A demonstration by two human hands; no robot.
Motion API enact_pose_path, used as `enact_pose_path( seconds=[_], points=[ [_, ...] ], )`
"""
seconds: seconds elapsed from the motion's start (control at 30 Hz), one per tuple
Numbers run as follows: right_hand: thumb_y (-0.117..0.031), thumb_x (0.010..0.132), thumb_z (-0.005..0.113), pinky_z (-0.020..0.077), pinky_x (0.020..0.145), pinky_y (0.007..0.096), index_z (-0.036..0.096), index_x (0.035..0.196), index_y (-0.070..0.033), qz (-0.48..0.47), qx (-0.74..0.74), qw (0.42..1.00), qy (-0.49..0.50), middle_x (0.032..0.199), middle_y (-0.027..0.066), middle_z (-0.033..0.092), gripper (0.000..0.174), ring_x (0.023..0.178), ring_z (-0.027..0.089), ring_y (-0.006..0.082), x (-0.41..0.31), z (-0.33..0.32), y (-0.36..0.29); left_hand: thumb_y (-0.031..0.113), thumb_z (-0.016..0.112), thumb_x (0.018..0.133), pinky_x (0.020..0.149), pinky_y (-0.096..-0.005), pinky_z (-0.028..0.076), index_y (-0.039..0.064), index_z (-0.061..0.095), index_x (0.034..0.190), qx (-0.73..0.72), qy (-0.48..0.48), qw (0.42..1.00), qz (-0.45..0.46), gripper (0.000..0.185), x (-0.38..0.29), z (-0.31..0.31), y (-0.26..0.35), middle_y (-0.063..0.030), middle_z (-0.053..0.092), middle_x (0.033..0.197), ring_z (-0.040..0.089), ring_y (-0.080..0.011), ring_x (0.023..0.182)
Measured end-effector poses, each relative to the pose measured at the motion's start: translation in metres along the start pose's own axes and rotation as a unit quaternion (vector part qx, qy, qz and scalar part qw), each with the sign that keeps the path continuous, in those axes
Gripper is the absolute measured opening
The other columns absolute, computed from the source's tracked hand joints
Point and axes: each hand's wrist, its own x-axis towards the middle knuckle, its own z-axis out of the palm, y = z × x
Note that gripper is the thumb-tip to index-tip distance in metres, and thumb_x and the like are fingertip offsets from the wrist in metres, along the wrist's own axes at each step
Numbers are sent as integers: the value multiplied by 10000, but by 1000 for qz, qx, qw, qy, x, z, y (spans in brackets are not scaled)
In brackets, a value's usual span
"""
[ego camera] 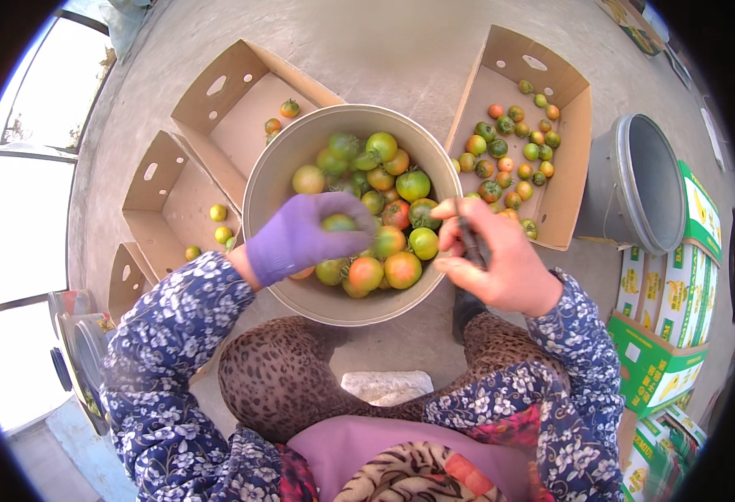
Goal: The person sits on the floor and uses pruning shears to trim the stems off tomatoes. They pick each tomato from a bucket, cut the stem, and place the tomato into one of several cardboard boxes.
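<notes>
A round tub (355,318) holds many green and orange-red tomatoes (402,270) and stands in front of my knees. Over its left side hangs my left hand (307,232), in a purple glove, blurred, with fingers curved. A green tomato (339,223) shows between its thumb and fingers; whether it is gripped I cannot tell. My bare right hand (499,257) is above the tub's right rim. It holds a small dark-handled hand tool (469,241) with a thin tip pointing away from me; its exact kind is partly hidden by the fingers.
A cardboard box (558,194) at right holds many small tomatoes. Cardboard boxes with a few tomatoes stand at left, one farther (229,135), one nearer (182,201). A grey bucket (618,188) and stacked printed cartons (656,357) are at far right.
</notes>
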Motion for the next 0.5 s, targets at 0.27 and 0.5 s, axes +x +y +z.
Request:
enact_pose_path(
  seconds=[0.27, 0.5],
  points=[
    [-51, 907, 738, 557, 738, 324, 562, 1319, -31, 64, -16, 988, 139, 920, 80, 690, 448, 785, 685, 177, 4, -1, 4, 177, 721, 858, 916, -405, 579, 172, 701, 1329, 240, -32, 970, -3, 471, 68, 6, -12, -166, 745, 1164, 734, -325, 1026],
    [-23, 935, 704, 536, 735, 287, 541, 1299, -4, 65, 14, 985, 157, 886, 58, 672, 400, 759, 629, 117, 3, -2, 9, 355, 738, 923, 897, -485, 571, 54, 672, 1191, 403, 78, 912, 18, 409, 106, 73, -13, -195, 706, 1142, 710, -371, 1051]
  ],
)
